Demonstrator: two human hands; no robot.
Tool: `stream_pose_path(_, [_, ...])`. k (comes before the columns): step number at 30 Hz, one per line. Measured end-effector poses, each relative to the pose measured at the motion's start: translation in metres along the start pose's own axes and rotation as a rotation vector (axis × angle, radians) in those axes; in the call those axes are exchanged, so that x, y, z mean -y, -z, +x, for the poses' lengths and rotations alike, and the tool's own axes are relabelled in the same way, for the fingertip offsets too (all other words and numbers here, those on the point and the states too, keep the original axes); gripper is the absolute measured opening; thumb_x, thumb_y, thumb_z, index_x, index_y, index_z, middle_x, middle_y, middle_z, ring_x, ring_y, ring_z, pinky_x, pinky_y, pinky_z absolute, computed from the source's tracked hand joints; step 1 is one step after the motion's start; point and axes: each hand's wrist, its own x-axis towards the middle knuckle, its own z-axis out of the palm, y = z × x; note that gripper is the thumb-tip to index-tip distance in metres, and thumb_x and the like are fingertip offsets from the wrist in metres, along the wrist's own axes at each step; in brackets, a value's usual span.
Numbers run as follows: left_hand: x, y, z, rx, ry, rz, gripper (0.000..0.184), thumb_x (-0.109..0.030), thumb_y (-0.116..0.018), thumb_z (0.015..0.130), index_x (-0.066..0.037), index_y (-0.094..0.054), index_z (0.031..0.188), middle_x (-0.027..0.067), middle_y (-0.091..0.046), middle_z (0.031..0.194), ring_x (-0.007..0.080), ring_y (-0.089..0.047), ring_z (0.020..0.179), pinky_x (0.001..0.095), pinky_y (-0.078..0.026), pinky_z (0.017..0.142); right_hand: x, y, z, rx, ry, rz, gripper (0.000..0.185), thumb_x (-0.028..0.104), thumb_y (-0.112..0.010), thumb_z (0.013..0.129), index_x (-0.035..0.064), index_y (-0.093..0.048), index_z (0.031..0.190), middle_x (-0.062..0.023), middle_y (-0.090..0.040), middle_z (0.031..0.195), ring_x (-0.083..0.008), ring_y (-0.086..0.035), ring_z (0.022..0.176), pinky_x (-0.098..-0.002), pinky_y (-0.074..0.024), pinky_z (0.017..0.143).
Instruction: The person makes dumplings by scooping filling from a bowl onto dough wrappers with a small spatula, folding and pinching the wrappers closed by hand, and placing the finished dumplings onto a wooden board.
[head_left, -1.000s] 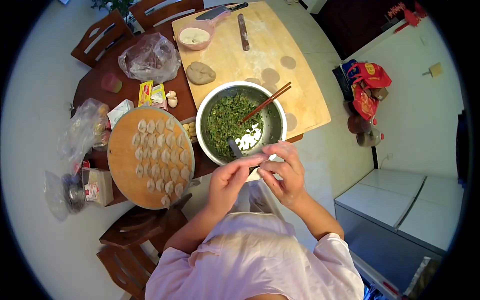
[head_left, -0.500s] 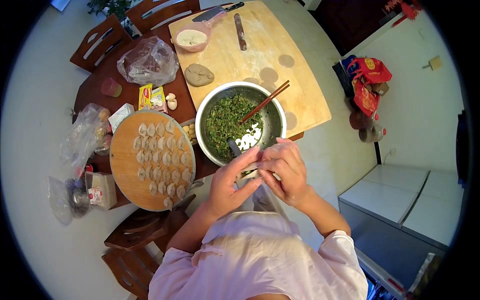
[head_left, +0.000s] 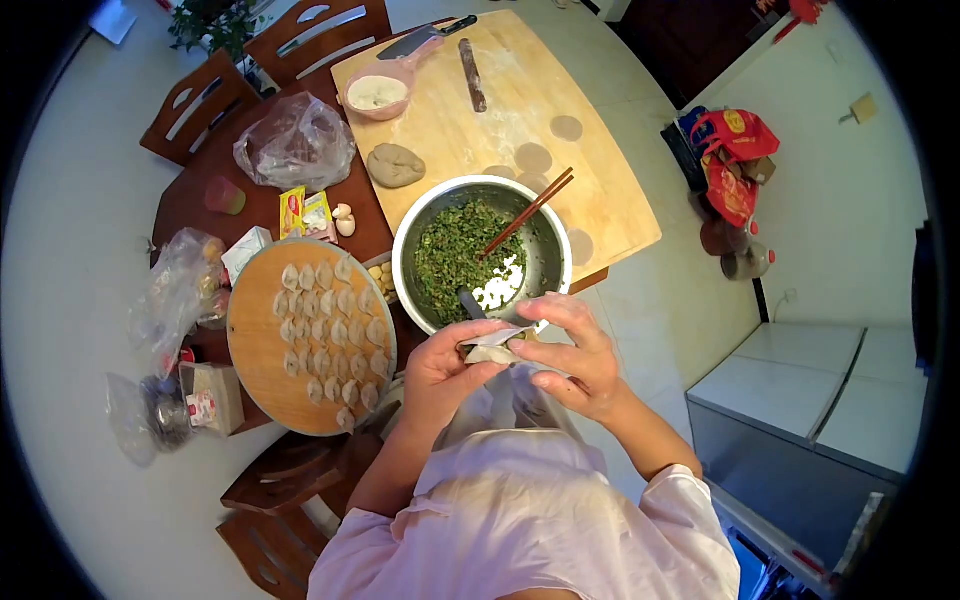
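Note:
My left hand is closed on a half-folded dumpling, a pale wrapper with dark green filling showing between its edges. At the wrapper's right end is my right hand, its fingers spread and its thumb apart; one fingertip seems to touch the dough. Just beyond both hands stands a steel bowl of chopped green filling. Wooden chopsticks lean on its rim, and a dark-handled utensil rests inside at the near side.
To the left, a round board carries rows of folded dumplings. A wooden board behind the bowl holds a dough lump, flat wrappers, a rolling pin, a flour scoop and a cleaver.
My right fingers have spread and drawn back from the wrapper, exposing more of the dumpling. My left hand keeps its hold. The whole view has shifted slightly.

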Motion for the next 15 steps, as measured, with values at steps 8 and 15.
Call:
stream_pose_path(8, [-0.004,-0.001,0.000,0.122,0.046,-0.087,0.042,0.010,-0.061,0.083,0.007,-0.051,0.123,0.0169,-0.060,0.119,0.0218,-0.060,0.109,0.0329,-0.050,0.093,0.006,-0.002,0.006,0.001,-0.147,0.402,0.057,0.036,-0.069,0.083,0.0026,-0.055,0.127,-0.0197,-0.050,0.134,-0.0369,-0.050,0.119,-0.0458,-0.0389,0.100])
stream_pose_path(15, [-0.004,0.001,-0.002,0.221,0.065,0.039,0.039,0.005,-0.067,0.081,0.005,-0.055,0.119,0.0118,-0.061,0.114,0.0176,-0.060,0.103,0.0312,-0.051,0.084,-0.005,-0.002,0.020,0.322,-0.026,0.280,0.060,0.039,-0.062,0.087,0.0010,-0.050,0.132,-0.0190,-0.048,0.137,-0.0351,-0.052,0.119,-0.0451,-0.0402,0.099])
